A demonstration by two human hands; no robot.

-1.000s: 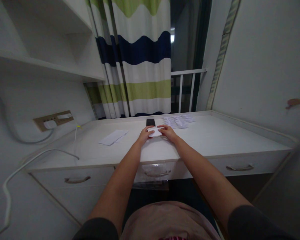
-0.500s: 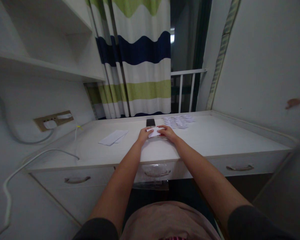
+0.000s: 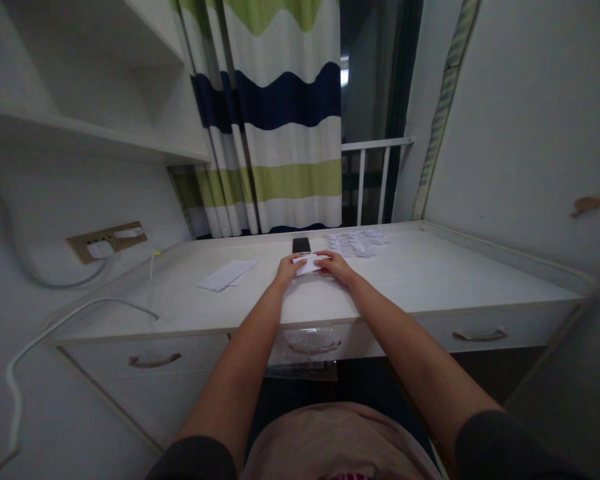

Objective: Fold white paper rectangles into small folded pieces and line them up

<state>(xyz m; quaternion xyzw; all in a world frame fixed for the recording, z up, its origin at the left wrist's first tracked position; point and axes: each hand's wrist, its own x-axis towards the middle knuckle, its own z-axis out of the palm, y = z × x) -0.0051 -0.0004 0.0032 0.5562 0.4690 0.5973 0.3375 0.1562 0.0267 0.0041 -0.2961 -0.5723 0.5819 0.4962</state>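
Only the head view to work from. Both hands meet at the middle of the desk [image 3: 430, 277] on a slip of paper [image 3: 310, 264], which sits just in front of a dark phone [image 3: 301, 245]. My left hand [image 3: 287, 269] has thumb and fingers closed on the slip's left end. My right hand [image 3: 336, 267] lies over the right end with its fingers curled down onto it, but at this size I cannot tell whether it grips or only presses. The slip looks partly raised off the desk, so I judge this to be the middle of a fold. The next move calls for lined-up edges and a firm press along the crease.

A scatter of small folded papers [image 3: 357, 243] lies near the back edge, to the right of the phone. Flat sheets [image 3: 227, 274] wait well to the left. A white cable [image 3: 80, 313] runs from the wall socket [image 3: 107, 240] along the left side, well apart from the hands. Nothing crowds the hands – only the phone is close, just behind the slip. A striped curtain [image 3: 280, 133] hangs behind the desk.
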